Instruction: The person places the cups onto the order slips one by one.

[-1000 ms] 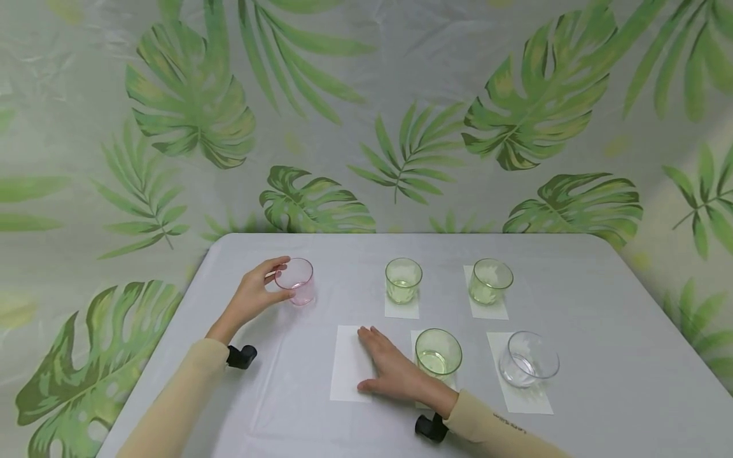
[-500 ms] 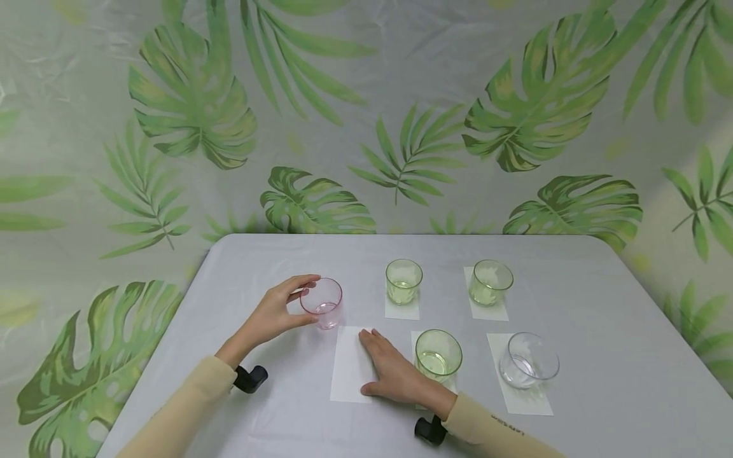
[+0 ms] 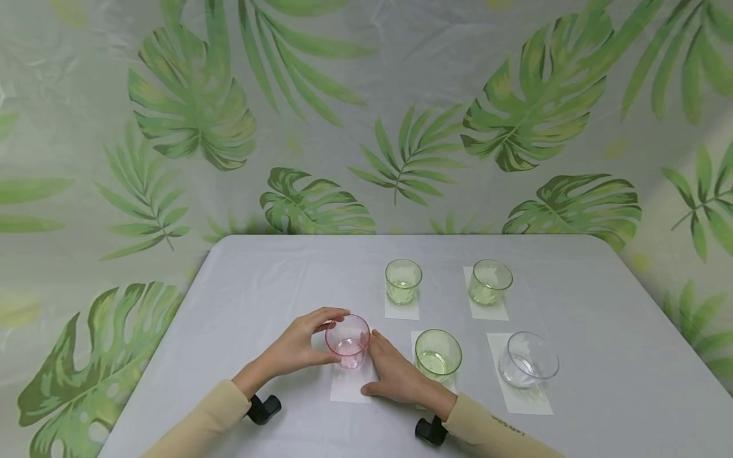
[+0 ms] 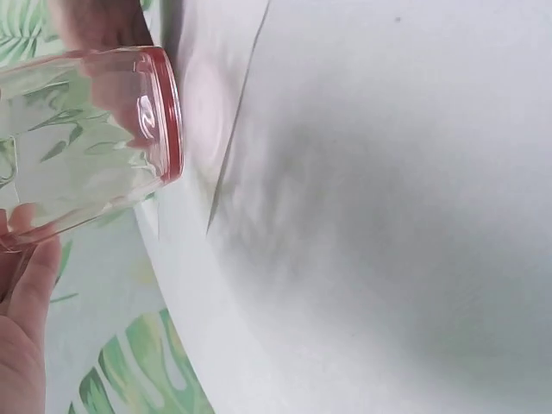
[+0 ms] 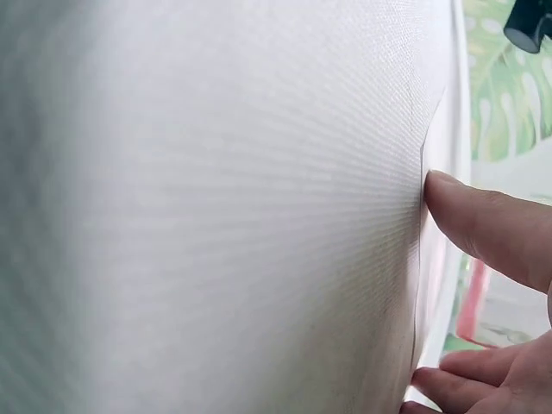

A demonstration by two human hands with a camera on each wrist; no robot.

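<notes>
My left hand (image 3: 294, 343) grips a pink-tinted glass cup (image 3: 350, 357) between thumb and fingers, over a white paper slip (image 3: 346, 391). In the left wrist view the glass cup (image 4: 86, 142) shows its thick reddish base a little above the surface, with a faint pink reflection beneath. My right hand (image 3: 396, 376) rests at the slip's right edge, fingers fairly straight and thumb apart. In the right wrist view its thumb (image 5: 487, 220) touches the paper, and part of the pink glass cup (image 5: 473, 297) appears beyond. Right of that hand stands a green glass cup (image 3: 438, 356).
Two more green glass cups (image 3: 403, 283) (image 3: 490, 284) stand on paper slips farther back. A clear glass cup (image 3: 527, 362) sits on another slip (image 3: 529, 404) at the right. White cloth (image 3: 275, 267) covers the table, and a leaf-patterned sheet (image 3: 321, 127) hangs behind.
My left hand has carried the pink glass cup rightward and toward me, from the table's left side to above the paper slip. My right hand has stayed in place.
</notes>
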